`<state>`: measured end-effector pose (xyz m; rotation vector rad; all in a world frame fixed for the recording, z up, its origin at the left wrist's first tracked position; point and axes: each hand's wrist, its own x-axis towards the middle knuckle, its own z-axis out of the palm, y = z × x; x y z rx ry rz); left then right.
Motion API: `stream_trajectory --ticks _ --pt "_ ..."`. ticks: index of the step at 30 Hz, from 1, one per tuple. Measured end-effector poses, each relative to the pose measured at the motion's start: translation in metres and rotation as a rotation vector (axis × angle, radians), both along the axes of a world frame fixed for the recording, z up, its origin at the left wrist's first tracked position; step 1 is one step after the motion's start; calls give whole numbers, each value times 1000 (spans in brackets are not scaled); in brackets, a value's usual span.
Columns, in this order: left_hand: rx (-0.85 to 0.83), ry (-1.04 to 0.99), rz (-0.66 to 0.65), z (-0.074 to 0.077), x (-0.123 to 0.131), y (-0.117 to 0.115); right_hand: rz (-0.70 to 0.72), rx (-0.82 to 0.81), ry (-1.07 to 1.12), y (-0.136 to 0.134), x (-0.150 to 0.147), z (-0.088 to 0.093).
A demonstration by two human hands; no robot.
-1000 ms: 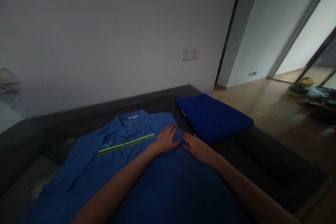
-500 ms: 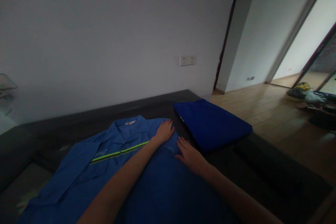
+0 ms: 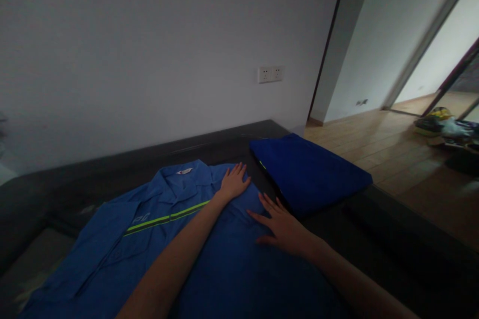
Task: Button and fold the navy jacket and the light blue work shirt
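Note:
A blue work shirt with a yellow-green and dark stripe across the chest lies spread on a dark surface, collar toward the wall. My left hand rests flat on its right shoulder area, fingers spread. Close by on the right, my right hand lies over the sleeve with fingers spread apart; neither hand grips the cloth. A folded darker blue garment lies just beyond my right hand. My forearms cover part of the shirt.
A pale wall with a double socket stands behind the dark surface. To the right is a wooden floor, with a pile of bags and other items farther off. A dark long object lies at the right.
My right hand has shifted slightly right and toward me, and its fingers have spread wider. My left hand stays on the shoulder, its fingers a little more spread. The view has tilted slightly.

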<state>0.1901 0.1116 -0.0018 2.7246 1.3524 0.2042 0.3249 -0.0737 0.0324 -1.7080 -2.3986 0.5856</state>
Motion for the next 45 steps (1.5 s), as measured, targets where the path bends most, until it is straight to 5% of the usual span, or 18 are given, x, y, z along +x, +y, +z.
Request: stream_trajectory --ticks 6,18,25,30,36,41,45 --pt "-24 12 27 5 8 1 42 -52 9 -2 1 2" --pt "185 -198 -16 -5 7 -2 16 -83 -9 0 -1 -2" --pt "355 -474 -25 23 -8 -17 -55 39 47 0 -5 -7" --pt "308 -458 131 48 -87 -27 -112 239 142 2 -7 -11" --pt "198 -250 465 58 -256 -34 -187 381 257 17 2 -18" --pt "71 -158 787 52 -368 -42 -267 312 194 76 1 -5" --pt "-12 -137 965 40 -407 -39 -492 170 92 138 -8 4"
